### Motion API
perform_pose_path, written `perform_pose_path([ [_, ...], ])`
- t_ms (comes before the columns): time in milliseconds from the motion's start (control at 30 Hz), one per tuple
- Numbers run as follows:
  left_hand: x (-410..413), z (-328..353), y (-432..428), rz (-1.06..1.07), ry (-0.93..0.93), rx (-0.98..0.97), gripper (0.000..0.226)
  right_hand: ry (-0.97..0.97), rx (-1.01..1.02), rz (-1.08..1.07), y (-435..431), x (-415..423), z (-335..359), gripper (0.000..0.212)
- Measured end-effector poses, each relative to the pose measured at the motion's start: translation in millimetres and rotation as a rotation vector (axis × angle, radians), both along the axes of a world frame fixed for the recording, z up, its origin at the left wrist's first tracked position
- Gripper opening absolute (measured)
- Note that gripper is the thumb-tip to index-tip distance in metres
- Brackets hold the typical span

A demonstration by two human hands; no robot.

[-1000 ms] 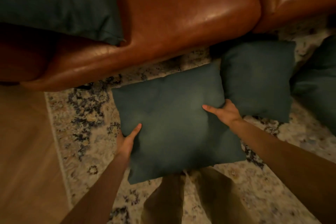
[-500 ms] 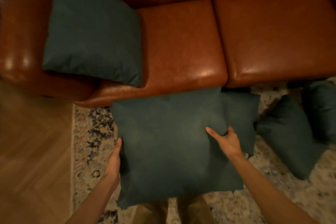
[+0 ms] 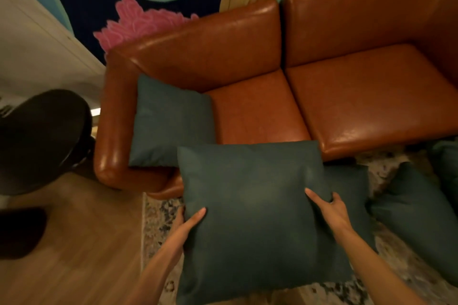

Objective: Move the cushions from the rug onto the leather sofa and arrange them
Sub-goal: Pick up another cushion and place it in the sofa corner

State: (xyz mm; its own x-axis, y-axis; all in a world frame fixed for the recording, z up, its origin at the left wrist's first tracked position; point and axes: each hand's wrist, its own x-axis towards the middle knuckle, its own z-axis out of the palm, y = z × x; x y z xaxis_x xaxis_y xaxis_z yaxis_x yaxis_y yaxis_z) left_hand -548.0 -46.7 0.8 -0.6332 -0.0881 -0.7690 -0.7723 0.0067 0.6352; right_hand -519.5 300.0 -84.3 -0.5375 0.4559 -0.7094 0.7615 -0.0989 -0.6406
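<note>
Gripping the held cushion (image 3: 255, 218) by its 2 side edges, the left hand (image 3: 188, 223) and right hand (image 3: 332, 210) hold it flat in front of the sofa (image 3: 260, 111), a hold that suits swinging it onto the bare seat. Thumbs press on top; the other fingers (image 3: 335, 202) wrap round the edges, mostly hidden. 1 placed cushion (image 3: 168, 121) leans in the sofa's left corner, propped by the arm. At least 2 rug cushions (image 3: 416, 208) lie on the rug (image 3: 158, 218) before the sofa's right seat.

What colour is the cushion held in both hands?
The held cushion is plain dark teal; the head view shows it best.
</note>
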Motion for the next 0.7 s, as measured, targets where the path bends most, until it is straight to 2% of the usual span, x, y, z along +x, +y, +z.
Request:
perform_pose_path([
  [67,-18.0,8.2,1.5,-0.02,0.045,-0.066,0.106,0.009,-0.005,0.014,0.5,-14.4,8.6,0.081],
  [200,-59.3,16.4,0.2,0.042,0.134,-0.128,0.071,0.023,-0.032,0.055,-3.7,-50.2,12.5,0.083],
  [267,-82.9,15.9,0.7,0.085,0.183,-0.119,0.057,0.036,-0.029,0.077,-10.3,-72.7,15.2,0.077],
  [333,-113.0,11.4,0.2,0.144,0.198,-0.068,0.048,0.056,-0.026,0.076,-19.4,-101.1,17.0,0.069],
  [400,-140.3,10.0,1.6,0.175,0.2,-0.036,0.044,0.042,-0.002,0.045,-28.7,-123.7,21.1,0.07],
  [533,-192.1,9.9,4.1,0.18,0.174,0.015,0.029,0.001,0.158,0.023,-39.3,-168.6,23.0,0.067],
  [700,-260.9,5.3,2.4,0.1,0.218,-0.081,0.047,0.066,0.227,0.135,-75.5,-246.6,33.3,0.06],
])
